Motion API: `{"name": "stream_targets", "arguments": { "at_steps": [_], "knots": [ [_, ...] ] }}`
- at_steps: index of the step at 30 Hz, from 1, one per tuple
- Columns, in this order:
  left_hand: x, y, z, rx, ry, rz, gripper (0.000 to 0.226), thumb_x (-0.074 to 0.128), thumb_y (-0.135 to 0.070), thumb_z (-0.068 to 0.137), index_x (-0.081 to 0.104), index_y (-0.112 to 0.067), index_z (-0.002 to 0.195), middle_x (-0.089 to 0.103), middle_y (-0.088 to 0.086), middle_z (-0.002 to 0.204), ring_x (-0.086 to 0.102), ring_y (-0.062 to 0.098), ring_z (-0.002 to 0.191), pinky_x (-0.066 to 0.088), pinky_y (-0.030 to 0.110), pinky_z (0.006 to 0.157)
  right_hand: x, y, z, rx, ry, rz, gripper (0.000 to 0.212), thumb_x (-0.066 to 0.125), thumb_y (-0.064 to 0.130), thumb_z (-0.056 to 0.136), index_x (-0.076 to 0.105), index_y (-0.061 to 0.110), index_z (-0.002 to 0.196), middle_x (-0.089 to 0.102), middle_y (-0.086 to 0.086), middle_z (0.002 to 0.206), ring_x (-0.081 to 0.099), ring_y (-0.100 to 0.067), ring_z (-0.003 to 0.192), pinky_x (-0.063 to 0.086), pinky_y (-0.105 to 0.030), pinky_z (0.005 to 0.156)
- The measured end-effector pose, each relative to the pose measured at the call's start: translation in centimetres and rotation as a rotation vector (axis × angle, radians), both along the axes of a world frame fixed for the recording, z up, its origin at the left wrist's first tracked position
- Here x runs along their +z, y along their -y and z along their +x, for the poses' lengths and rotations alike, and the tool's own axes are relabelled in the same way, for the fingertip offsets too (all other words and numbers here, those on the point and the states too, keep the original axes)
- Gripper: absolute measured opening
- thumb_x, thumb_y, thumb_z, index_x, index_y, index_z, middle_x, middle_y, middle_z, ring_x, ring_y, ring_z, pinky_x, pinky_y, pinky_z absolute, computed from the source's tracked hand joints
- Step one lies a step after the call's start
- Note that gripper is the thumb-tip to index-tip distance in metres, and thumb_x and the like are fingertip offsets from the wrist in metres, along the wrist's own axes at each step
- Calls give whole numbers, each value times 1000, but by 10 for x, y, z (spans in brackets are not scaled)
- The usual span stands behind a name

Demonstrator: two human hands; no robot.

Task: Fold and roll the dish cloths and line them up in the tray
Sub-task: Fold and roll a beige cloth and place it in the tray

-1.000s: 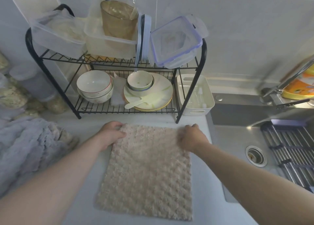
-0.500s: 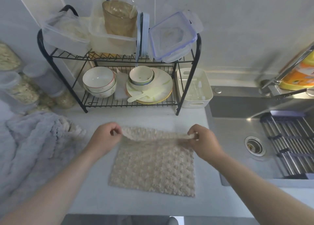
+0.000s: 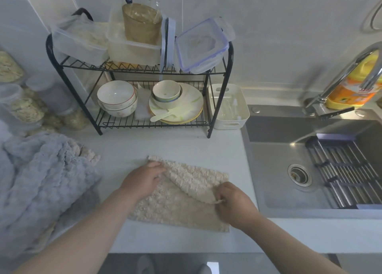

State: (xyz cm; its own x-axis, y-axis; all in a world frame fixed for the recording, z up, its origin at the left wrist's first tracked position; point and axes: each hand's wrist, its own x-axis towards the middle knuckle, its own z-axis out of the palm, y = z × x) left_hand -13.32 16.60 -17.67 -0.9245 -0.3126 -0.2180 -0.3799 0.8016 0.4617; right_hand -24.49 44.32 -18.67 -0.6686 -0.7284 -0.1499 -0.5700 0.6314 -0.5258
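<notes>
Head view: a beige dish cloth [image 3: 177, 209] with a nubby pile lies on the smooth white counter [image 3: 186, 147], its far edge doubled over toward the person in a slanted flap. The left hand [image 3: 142, 181] grips the flap's left end, and the right hand [image 3: 234, 204] pinches its right corner. A white rectangular plastic tray [image 3: 237, 121] stands just beside the black wire rack [image 3: 124, 120], well apart from the cloth. Fluffy grey-blue cloths [image 3: 41, 182] are heaped at the left.
</notes>
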Motion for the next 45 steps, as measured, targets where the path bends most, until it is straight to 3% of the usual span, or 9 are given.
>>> {"name": "stream_targets", "arguments": {
  "at_steps": [4,7,12,17,21,31,35,40,45],
  "knots": [
    [-2,6,-2,86,-41,-25,20,54,-17,93,54,-18,113,53,-6,130,59,18,99,46,28,83,4,1,2,-48,38,-14,15,50,3,66,51,17,70,49,9,82,53,-18,74,37,-18,56],
    [-10,14,-5,87,-5,-34,6,55,-13,92,60,-10,90,43,2,145,49,20,125,36,22,93,7,0,1,-61,67,6,14,51,2,68,58,10,77,54,6,86,55,-19,78,43,-25,63],
    [10,20,-8,80,-51,-21,13,57,-13,91,68,-9,85,43,2,144,53,21,117,36,23,90,16,1,-2,-74,106,-20,15,53,0,74,62,8,83,58,3,95,57,-18,86,48,-26,75],
    [53,17,24,123,-185,-89,7,60,-12,89,65,-14,84,48,-1,138,57,22,111,42,30,85,30,-10,4,-26,26,-134,17,60,2,76,57,18,78,56,7,91,54,-10,82,44,-16,69],
    [44,-4,70,58,-51,-61,11,52,-21,95,55,-20,84,47,-11,135,60,17,102,43,29,80,19,-27,22,72,20,-69,25,59,9,74,46,30,75,52,11,91,51,-10,81,46,-22,71],
    [18,-23,93,-124,145,-221,12,35,-26,98,38,-25,87,50,-3,126,55,20,95,41,34,74,0,-39,41,181,-49,95,15,47,11,70,59,12,79,56,0,110,53,-23,102,46,-27,81],
    [5,-29,94,57,-1,-65,24,49,-21,92,62,-22,112,37,-12,148,46,13,126,40,26,94,1,-39,38,150,-16,109,14,47,9,74,59,11,81,52,2,113,48,-18,109,33,-12,85],
    [-5,-37,89,378,-164,175,33,59,0,88,64,-8,120,46,5,143,44,14,128,27,17,102,2,-40,37,81,27,103,10,53,10,79,62,10,79,54,2,115,49,-14,109,22,4,85],
    [-1,-33,81,487,-325,176,28,57,9,85,68,-3,108,55,3,127,50,7,108,35,19,92,10,-38,32,20,34,61,8,56,14,85,63,12,89,55,6,106,58,-13,93,44,-17,81]
  ]
}}
